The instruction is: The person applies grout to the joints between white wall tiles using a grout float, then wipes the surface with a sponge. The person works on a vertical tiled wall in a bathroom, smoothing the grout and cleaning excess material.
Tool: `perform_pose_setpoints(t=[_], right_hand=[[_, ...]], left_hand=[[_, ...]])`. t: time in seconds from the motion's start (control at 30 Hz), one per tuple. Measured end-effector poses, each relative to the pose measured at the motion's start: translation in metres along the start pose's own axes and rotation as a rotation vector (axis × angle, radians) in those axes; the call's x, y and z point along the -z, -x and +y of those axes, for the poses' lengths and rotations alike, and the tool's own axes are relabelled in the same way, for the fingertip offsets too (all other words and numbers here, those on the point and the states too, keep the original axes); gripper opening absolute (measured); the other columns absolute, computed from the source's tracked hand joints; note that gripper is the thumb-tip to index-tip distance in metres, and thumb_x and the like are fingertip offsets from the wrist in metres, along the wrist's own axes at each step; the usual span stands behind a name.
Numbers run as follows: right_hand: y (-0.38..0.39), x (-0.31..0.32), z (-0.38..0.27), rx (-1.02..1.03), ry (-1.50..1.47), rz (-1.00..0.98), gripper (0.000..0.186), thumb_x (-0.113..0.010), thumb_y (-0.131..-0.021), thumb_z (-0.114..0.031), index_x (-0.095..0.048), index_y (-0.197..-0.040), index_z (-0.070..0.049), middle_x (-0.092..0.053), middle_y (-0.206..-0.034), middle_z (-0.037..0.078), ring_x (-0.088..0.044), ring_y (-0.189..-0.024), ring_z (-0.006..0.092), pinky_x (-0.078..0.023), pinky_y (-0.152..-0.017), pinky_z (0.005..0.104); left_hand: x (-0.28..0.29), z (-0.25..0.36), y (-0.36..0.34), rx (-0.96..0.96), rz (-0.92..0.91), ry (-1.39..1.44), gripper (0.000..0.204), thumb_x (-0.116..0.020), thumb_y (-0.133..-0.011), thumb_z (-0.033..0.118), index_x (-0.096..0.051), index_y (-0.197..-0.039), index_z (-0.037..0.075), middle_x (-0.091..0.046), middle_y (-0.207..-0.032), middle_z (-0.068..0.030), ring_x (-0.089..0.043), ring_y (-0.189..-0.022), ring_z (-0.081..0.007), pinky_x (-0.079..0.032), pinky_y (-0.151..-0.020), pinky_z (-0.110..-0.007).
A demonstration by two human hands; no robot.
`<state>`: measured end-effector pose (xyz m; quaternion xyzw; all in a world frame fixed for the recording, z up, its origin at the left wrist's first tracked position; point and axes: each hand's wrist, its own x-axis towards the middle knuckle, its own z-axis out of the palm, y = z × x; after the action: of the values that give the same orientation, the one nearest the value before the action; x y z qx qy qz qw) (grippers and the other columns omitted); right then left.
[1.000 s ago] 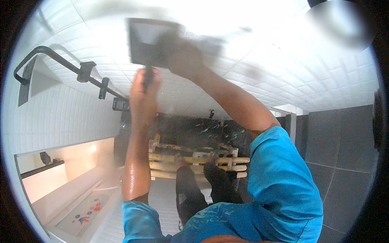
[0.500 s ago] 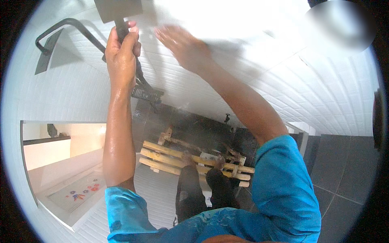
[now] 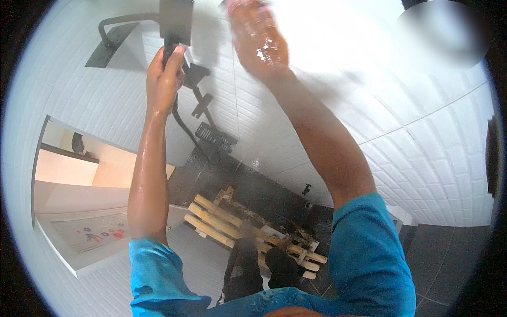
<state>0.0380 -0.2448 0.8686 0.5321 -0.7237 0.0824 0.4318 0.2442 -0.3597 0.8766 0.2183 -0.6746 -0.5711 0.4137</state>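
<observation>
Before the white tiled wall point(image 3: 433, 153), above a slatted wooden platform point(image 3: 227, 215), the dark shower head point(image 3: 176, 22) is clamped by its handle in the left hand's point(image 3: 165, 76) grip, presumably leaving its face free; the wet right hand's point(image 3: 259, 42) grip, I cannot tell.

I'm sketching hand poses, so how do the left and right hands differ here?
The left hand curls around a dark hand shower, while the right hand is apart from it; whether it holds anything is hard to make out. Bright wet highlights shine on the right hand; the left hand looks duller. The right hand also sits higher in the picture than the left hand. Both are bare and raised before a white wall.
</observation>
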Motion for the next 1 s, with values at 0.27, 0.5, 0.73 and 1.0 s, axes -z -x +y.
perform_pose_setpoints(t=[0.27,0.5,0.73,1.0], right_hand=[[-0.053,-0.044,-0.012,0.127,-0.151,0.281,0.051,-0.055,-0.093,-0.014,-0.048,-0.143,-0.011,-0.052,-0.145,-0.001,-0.042,-0.138,0.0132,-0.023,-0.122,0.0326],[-0.071,-0.04,-0.02,0.399,0.139,0.12,0.046,-0.054,-0.094,-0.012,-0.051,-0.14,-0.011,-0.048,-0.147,0.0,-0.036,-0.142,0.0149,-0.028,-0.119,0.0329],[-0.07,-0.009,0.008,0.387,-0.038,0.053,0.044,-0.051,-0.097,-0.015,-0.051,-0.141,-0.012,-0.051,-0.146,0.001,-0.043,-0.138,0.0183,-0.03,-0.119,0.0356],[-0.168,0.017,0.006,0.167,-0.116,0.362,0.038,-0.061,-0.089,-0.018,-0.058,-0.126,-0.011,-0.067,-0.116,0.001,-0.062,-0.11,0.0259,-0.049,-0.096,0.041]], left_hand=[[0.01,0.022,-0.027,-0.037,0.078,0.058,0.027,-0.06,-0.098,0.036,-0.057,-0.09,0.01,-0.044,-0.068,0.0077,-0.038,-0.056,-0.003,-0.029,-0.049,-0.021],[0.024,0.023,-0.028,0.051,0.079,-0.12,0.032,-0.06,-0.096,0.039,-0.058,-0.09,0.009,-0.046,-0.069,0.006,-0.039,-0.057,-0.0043,-0.032,-0.051,-0.022],[0.038,0.014,-0.019,0.038,0.078,-0.165,0.036,-0.059,-0.096,0.04,-0.062,-0.102,0.005,-0.048,-0.072,0.0046,-0.041,-0.06,-0.0054,-0.035,-0.055,-0.024],[0.007,0.016,-0.012,0.029,-0.036,-0.08,0.044,-0.059,-0.096,0.043,-0.061,-0.112,0.002,-0.056,-0.082,0.001,-0.048,-0.072,-0.0094,-0.041,-0.067,-0.028]])
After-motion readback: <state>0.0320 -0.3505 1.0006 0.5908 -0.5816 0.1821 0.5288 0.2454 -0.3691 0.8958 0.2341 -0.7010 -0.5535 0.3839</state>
